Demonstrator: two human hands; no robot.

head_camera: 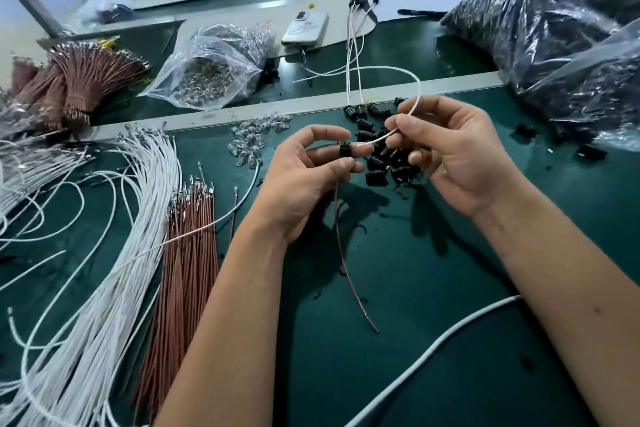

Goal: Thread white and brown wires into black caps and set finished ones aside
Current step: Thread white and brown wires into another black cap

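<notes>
Nearest us, our left hand (304, 180) pinches a black cap (345, 150) with a brown wire (343, 253) hanging from it toward the bench's (433, 340) near edge, while our right hand (453, 152) pinches a white wire (414, 104) whose tip meets the cap. Just behind lies a pile of loose caps (388, 156) mid-bench. White wires (104, 288) and brown wires (187, 253) lie along the left edge, and finished pieces (356, 111) lie beyond.

This looks like a small assembly workshop or factory line. A long green-matted workbench (433, 340) carries bulk stock: bundles of white wires (114, 253) and brown wires (188, 253), a heap of black caps (384, 156), and clear plastic bags (561, 31) holding what seem to be more parts.
</notes>
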